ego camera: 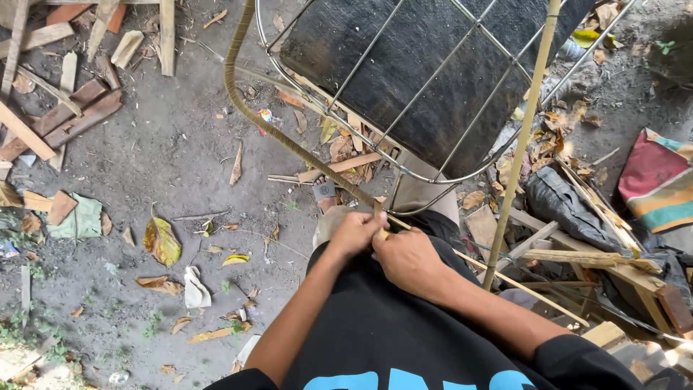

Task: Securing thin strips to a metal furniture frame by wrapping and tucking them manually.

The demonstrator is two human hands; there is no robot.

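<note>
At the wire frame's (433, 94) wrapped lower rim, my left hand (354, 232) and right hand (408, 258) pinch a rattan strip (505, 276) together. Wood scraps (65, 115) and dry leaves (162, 242) litter the ground; a bamboo pole (521, 137) crosses just right.

Both hands, left (354, 232) and right (408, 258), pinch a rattan strip (274, 130) at the wire frame (404, 173); bamboo pole (521, 137) crosses frame.

an outdoor craft workshop in a yard: bare dirt ground (180, 144) with dry leaves (162, 242), offcuts of wood (65, 119) in a heap, a metal wire frame (404, 87) partly wrapped in rattan, and rough wooden slats (577, 256) at the side
</note>
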